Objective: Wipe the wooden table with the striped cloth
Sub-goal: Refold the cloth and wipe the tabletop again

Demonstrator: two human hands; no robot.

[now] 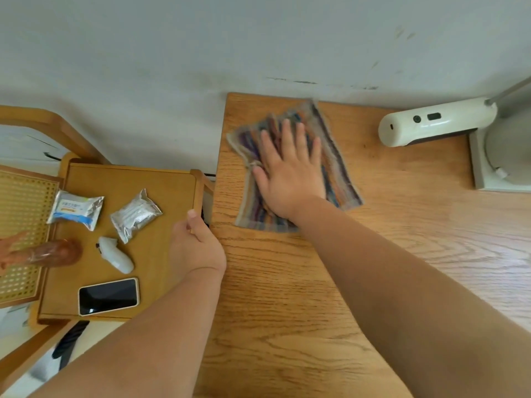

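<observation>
1. The wooden table [287, 297] lies bare in front of and to the right of the striped cloth [290, 168].
2. A white lamp [436, 122] on its base [485, 168] blocks the far right corner.
3. A wall [201, 53] closes the far edge.
4. The left hand [195, 245] rests at the table's left edge, beside a side table [161, 185].

Right hand [290, 179]: centre of frame, palm down, flat, fingers extended and slightly spread, pointing toward top of frame. Right forearm bare, running in from the lower right corner. Left hand [195, 245]: left of centre, fingers curled downward, thumb raised toward top of frame. Left forearm bare, entering from the lower left edge. Hands apart.
</observation>
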